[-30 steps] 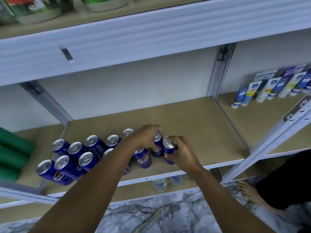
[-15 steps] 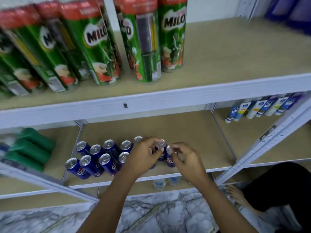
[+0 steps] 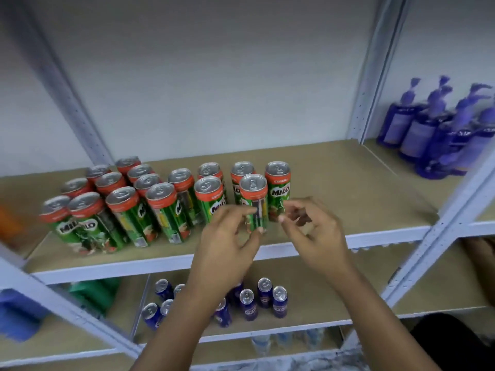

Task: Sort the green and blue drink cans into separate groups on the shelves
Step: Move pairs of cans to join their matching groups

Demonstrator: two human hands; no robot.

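On the upper shelf (image 3: 334, 167) I see a big bunch of green cans (image 3: 150, 204) with red tops. They all stand up straight, close together, and fill the left and middle part of the shelf. The word MILO is on some of them.

My left hand (image 3: 227, 236) is up in front of the shelf. Its fingers are curled, and the fingertips pinch the lower part of one front green can (image 3: 254, 202). That can stands near the front edge of the shelf, at the right end of the bunch. Another green can (image 3: 278, 188) stands just behind it on the right, and they look like they touch.

My right hand (image 3: 313, 231) is just beside those two cans. Its fingers are loosely bent and it holds nothing. The fingertips are very near the right green can, but I cannot tell if they touch it.

On the lower shelf (image 3: 321, 298) I see the blue cans (image 3: 265, 295). They stand up straight with silver tops. My left arm hides some of them. A few are on the left of my arm and a few are on the right.

On the right side of the upper level there are purple bottles (image 3: 428, 129) behind a white post (image 3: 372, 76). They are blurry. Far down on the left I see something green (image 3: 91, 293) and something blue (image 3: 18, 314), but they are too blurry to name.
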